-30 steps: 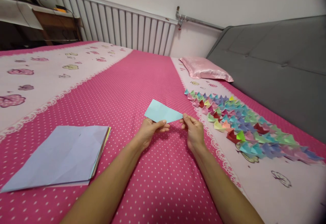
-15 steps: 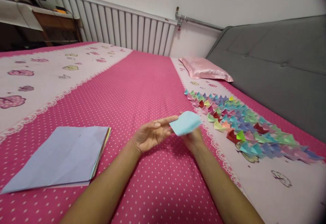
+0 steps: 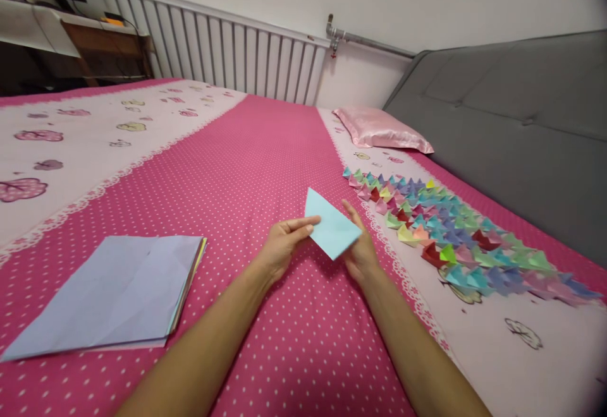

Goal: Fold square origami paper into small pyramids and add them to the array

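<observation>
My left hand [image 3: 284, 243] pinches a folded light-blue sheet of paper [image 3: 332, 224] between thumb and fingers at its left edge. The paper is held tilted above the bed, one flat face towards me and a corner pointing down. Behind its right corner is my right hand [image 3: 363, 249], with one finger stretched up and apart. The paper covers part of that hand, so whether it touches the sheet is unclear. Folded paper pieces [image 3: 450, 227] in many colours stand in rows to the right.
On the left lies a stack of coloured paper [image 3: 118, 287] with a lilac sheet on top. The dotted pink bedspread [image 3: 265, 151] is under everything. A pink pillow [image 3: 379, 127] sits against the grey headboard [image 3: 512, 95]. A radiator [image 3: 227, 41] runs along the wall.
The light-blue paper has been turned and shifted slightly left, now showing a flat, pointed face. My left fingers have closed on its edge, and my right hand has come more into view.
</observation>
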Demonstrator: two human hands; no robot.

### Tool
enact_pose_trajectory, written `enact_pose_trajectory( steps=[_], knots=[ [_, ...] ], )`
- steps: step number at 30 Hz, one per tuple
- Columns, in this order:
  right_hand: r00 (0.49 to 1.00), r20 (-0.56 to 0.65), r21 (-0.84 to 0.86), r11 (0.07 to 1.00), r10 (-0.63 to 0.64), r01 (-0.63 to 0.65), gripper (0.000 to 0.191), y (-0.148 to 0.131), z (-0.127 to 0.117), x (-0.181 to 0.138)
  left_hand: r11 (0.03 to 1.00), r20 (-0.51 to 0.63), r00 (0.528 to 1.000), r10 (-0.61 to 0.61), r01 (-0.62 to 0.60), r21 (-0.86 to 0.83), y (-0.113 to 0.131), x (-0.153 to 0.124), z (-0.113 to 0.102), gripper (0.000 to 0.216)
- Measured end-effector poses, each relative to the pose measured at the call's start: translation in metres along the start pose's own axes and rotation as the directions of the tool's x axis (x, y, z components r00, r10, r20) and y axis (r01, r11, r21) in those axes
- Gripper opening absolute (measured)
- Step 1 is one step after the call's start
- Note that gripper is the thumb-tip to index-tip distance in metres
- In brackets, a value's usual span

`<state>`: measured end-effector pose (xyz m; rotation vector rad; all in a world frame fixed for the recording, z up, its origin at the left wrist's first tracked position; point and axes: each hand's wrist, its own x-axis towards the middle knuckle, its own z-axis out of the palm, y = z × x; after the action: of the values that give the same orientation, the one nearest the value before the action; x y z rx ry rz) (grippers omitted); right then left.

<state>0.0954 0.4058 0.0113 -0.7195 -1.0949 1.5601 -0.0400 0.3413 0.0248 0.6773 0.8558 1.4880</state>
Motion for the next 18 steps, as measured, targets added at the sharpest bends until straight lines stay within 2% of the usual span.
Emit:
enact_pose_trajectory(
  steps=[3, 6, 11, 15, 18],
  knots=[
    [0.996, -0.022, -0.091, 0.992, -0.091, 0.089, 0.063, -0.0046, -0.0047, 0.0016, 0.992, -0.233, 0.965, 0.12, -0.127, -0.014, 0.0025, 0.0075, -0.0067, 0.019],
    [0.973, 0.051, -0.257, 0.938, -0.226, 0.232, 0.052, -0.0082, -0.0083, 0.0021, 0.985, -0.321, 0.934, 0.159, -0.174, -0.019, 0.0063, 0.0101, -0.0108, 0.02],
    [0.914, 0.263, -0.47, 0.787, -0.307, 0.4, 0.032, -0.0098, -0.0064, -0.0006, 0.992, -0.3, 0.946, 0.125, -0.13, 0.005, 0.0071, 0.0068, -0.0077, 0.021],
    [0.885, 0.325, -0.53, 0.71, -0.334, 0.463, 0.024, -0.0068, -0.0067, -0.0007, 0.996, -0.223, 0.971, 0.092, -0.09, 0.019, 0.0071, 0.0028, -0.0027, 0.023],
    [0.881, 0.34, -0.538, 0.701, -0.328, 0.468, 0.02, -0.0043, -0.0088, 0.0009, 0.996, -0.193, 0.978, 0.078, -0.068, 0.058, 0.0077, 0.0014, -0.0012, 0.028]
  ],
)
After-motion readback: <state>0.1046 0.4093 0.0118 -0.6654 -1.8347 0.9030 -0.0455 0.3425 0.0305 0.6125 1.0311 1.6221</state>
